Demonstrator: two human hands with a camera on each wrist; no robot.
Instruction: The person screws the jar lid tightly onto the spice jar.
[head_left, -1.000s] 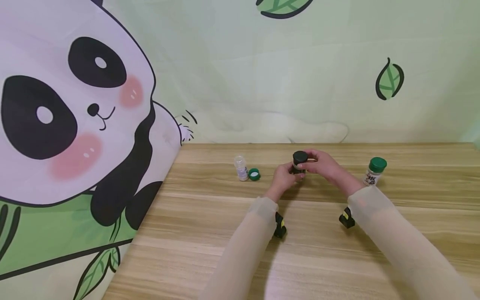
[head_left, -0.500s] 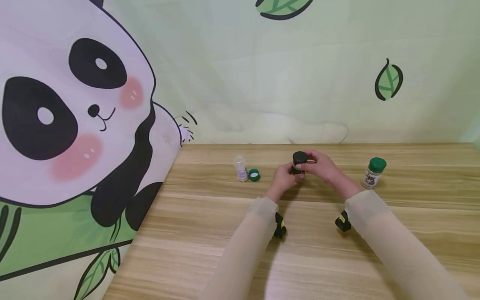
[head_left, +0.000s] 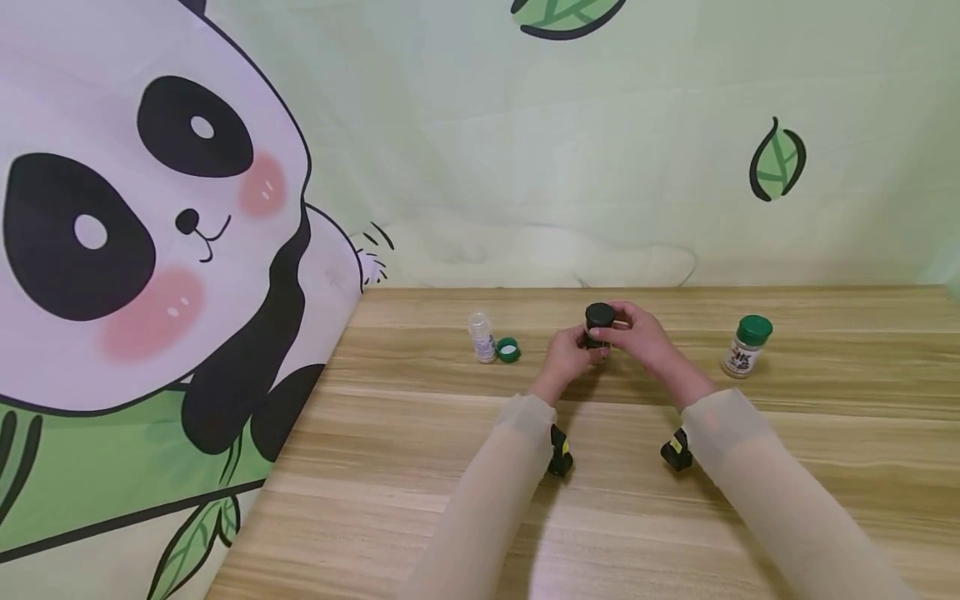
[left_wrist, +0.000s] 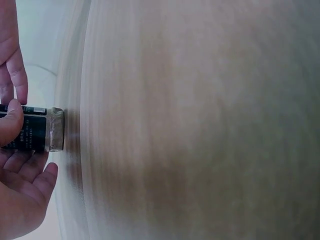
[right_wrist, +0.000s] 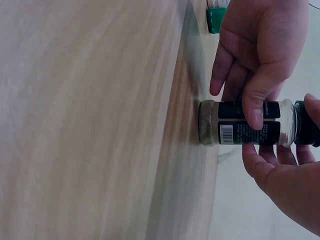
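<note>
A glass spice jar with a black label (right_wrist: 272, 131) and a black cap (head_left: 600, 314) stands upright between both hands, near the back of the table. My left hand (head_left: 566, 358) grips the jar's body, thumb across the label in the right wrist view. Around the cap curl the thumb and fingers of my right hand (head_left: 647, 335). Brownish contents show at the jar's base (left_wrist: 56, 130), which is right at the tabletop. The cap is on the jar's neck, partly covered by fingers in the right wrist view.
To the left stands a small clear jar (head_left: 482, 337) with its green cap (head_left: 508, 350) lying upside down beside it. A white-labelled jar with a green lid (head_left: 747, 346) stands at right. Behind the wooden table (head_left: 375, 475) hangs a panda-printed cloth (head_left: 480, 167).
My right wrist and forearm have swung a little inward to the left while the fingers stay on the cap. The left hand and the jar have kept their place.
</note>
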